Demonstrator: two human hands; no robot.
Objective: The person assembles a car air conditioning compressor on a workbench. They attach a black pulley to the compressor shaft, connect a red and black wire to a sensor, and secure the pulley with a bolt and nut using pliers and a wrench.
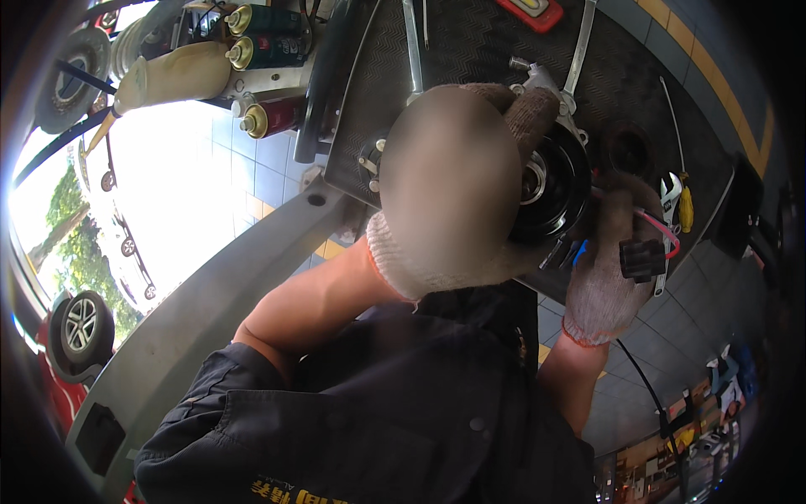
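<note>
My left hand point(449, 189), in a knitted work glove, lies over a metal part with a black round pulley point(558, 189). A blurred patch covers most of this hand, but its bent fingers show closed over the part's silvery metal end point(541, 80). To the right of the pulley, my gloved right hand point(609, 260) has its fingers closed around a pink-red wire point(667, 231). That wire loops back to a black plug point(642, 260) resting against the back of the glove. What the right fingertips touch is too dark to make out.
The parts lie on a black ribbed mat point(470, 42). Two long wrenches point(413, 50) point(581, 46), an adjustable wrench point(670, 197), a yellow-handled screwdriver point(687, 214) and a dark ring point(627, 147) surround them. Spray cans point(267, 50) stand at the upper left, beyond a grey beam point(210, 269).
</note>
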